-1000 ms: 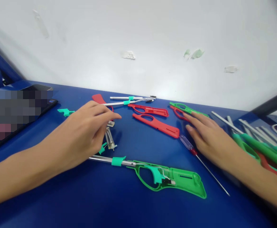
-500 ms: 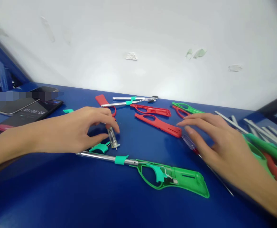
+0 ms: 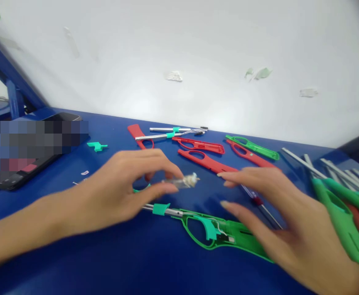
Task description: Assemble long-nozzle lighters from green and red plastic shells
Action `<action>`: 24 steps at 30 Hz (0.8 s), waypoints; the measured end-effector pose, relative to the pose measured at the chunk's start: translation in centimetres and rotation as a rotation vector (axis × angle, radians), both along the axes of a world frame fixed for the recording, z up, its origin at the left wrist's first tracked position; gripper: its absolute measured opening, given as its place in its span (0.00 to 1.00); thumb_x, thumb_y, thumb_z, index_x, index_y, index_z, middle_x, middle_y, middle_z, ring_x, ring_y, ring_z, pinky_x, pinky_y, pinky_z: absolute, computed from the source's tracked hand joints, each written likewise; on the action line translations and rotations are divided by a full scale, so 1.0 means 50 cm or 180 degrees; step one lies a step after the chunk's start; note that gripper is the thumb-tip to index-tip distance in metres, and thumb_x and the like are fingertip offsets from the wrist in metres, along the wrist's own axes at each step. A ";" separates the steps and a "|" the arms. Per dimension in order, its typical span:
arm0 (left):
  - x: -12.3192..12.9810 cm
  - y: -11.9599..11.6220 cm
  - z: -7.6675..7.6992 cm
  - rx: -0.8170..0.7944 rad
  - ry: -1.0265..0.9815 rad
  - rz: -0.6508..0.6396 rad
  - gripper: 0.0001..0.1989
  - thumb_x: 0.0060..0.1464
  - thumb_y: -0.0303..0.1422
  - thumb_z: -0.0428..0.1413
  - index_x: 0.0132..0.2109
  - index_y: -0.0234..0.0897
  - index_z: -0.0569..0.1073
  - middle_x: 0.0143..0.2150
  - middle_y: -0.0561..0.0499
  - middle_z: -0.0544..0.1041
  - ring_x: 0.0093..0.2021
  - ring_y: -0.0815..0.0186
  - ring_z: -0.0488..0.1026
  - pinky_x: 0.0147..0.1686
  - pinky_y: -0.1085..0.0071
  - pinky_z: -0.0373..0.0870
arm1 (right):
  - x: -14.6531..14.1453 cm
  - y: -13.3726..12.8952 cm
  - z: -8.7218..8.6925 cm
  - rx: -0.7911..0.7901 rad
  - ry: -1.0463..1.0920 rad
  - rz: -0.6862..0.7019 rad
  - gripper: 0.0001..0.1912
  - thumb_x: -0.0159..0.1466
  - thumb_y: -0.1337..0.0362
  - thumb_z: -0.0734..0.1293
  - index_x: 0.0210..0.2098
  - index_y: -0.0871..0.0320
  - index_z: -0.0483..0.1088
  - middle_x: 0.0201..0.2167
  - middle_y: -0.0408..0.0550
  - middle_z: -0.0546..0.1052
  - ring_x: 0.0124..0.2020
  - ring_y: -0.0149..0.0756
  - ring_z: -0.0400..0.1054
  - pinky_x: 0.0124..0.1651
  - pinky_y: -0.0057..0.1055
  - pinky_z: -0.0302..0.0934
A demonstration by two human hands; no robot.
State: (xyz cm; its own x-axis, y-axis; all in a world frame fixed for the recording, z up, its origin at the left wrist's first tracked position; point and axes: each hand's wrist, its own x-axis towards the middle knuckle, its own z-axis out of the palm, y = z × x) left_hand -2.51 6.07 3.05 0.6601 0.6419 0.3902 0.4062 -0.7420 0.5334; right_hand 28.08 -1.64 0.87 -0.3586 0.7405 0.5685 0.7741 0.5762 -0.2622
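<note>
My left hand (image 3: 142, 184) pinches a small clear cylinder (image 3: 184, 181) between thumb and fingers, its fitted end pointing right. My right hand (image 3: 278, 205) is open to the right of it, thumb and fingers apart, holding nothing. Below both hands lies an open green lighter shell (image 3: 241, 233) with a metal tube (image 3: 173, 212), a teal trigger and white wires in it. A screwdriver (image 3: 267, 211) with a clear handle lies on the table, partly hidden behind my right hand.
Red shell halves (image 3: 205, 161), metal tubes with wires (image 3: 159, 136) and a green shell half (image 3: 253, 147) lie farther back. More shells and tubes (image 3: 336, 213) are piled at the right. A phone (image 3: 41, 164) and a teal piece (image 3: 97, 146) are at the left.
My left hand has lifted the clear cylinder and carried it right, turning it sideways. My right hand has moved off the screwdriver, its thumb and fingers now wider apart near the cylinder.
</note>
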 end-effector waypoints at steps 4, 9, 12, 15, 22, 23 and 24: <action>0.040 -0.072 -0.012 -0.0264 -0.0529 -0.0103 0.04 0.72 0.30 0.66 0.51 0.43 0.82 0.43 0.59 0.85 0.40 0.75 0.82 0.44 0.82 0.77 | -0.029 -0.027 -0.004 -0.0252 0.0295 0.0381 0.21 0.78 0.52 0.72 0.68 0.39 0.71 0.50 0.39 0.88 0.49 0.36 0.85 0.54 0.26 0.78; 0.054 -0.125 -0.025 -0.0307 -0.0889 -0.0381 0.06 0.71 0.33 0.68 0.52 0.42 0.82 0.45 0.57 0.88 0.43 0.73 0.86 0.50 0.86 0.79 | -0.049 -0.032 0.002 -0.1027 0.1304 0.0780 0.08 0.72 0.49 0.78 0.48 0.36 0.79 0.36 0.31 0.87 0.32 0.29 0.85 0.38 0.16 0.77; 0.055 -0.130 -0.030 -0.0248 -0.0733 -0.0456 0.06 0.72 0.35 0.67 0.53 0.41 0.83 0.45 0.55 0.89 0.42 0.73 0.86 0.49 0.87 0.80 | -0.052 -0.028 0.004 -0.1348 0.1616 0.0778 0.08 0.67 0.50 0.81 0.39 0.40 0.81 0.33 0.33 0.86 0.31 0.31 0.85 0.36 0.16 0.77; 0.054 -0.112 -0.022 -0.0033 -0.0679 -0.0500 0.08 0.73 0.35 0.66 0.55 0.39 0.83 0.45 0.54 0.88 0.40 0.74 0.85 0.46 0.85 0.80 | -0.048 -0.027 0.003 -0.1447 0.1936 0.0470 0.08 0.65 0.49 0.83 0.40 0.37 0.84 0.34 0.34 0.88 0.32 0.34 0.86 0.36 0.18 0.79; -0.054 0.007 0.065 0.0179 0.1201 0.0572 0.23 0.72 0.38 0.58 0.26 0.41 0.72 0.17 0.60 0.62 0.17 0.72 0.54 0.17 0.70 0.50 | -0.018 -0.019 0.006 -0.1252 0.2251 -0.0527 0.14 0.60 0.42 0.83 0.36 0.39 0.83 0.32 0.38 0.87 0.32 0.39 0.86 0.35 0.23 0.81; -0.082 0.026 0.075 -0.0061 0.1551 0.0663 0.24 0.72 0.41 0.58 0.25 0.41 0.73 0.16 0.60 0.61 0.17 0.72 0.52 0.16 0.70 0.48 | -0.015 -0.018 0.006 -0.1236 0.2243 -0.0588 0.14 0.60 0.41 0.83 0.36 0.39 0.83 0.32 0.39 0.87 0.31 0.39 0.86 0.33 0.23 0.81; -0.111 0.043 0.082 -0.0332 0.1851 0.0755 0.21 0.69 0.42 0.60 0.27 0.41 0.76 0.17 0.59 0.64 0.16 0.72 0.54 0.16 0.71 0.48 | -0.012 -0.018 0.006 -0.1230 0.2240 -0.0615 0.14 0.60 0.41 0.83 0.36 0.39 0.83 0.32 0.39 0.86 0.30 0.39 0.85 0.32 0.24 0.81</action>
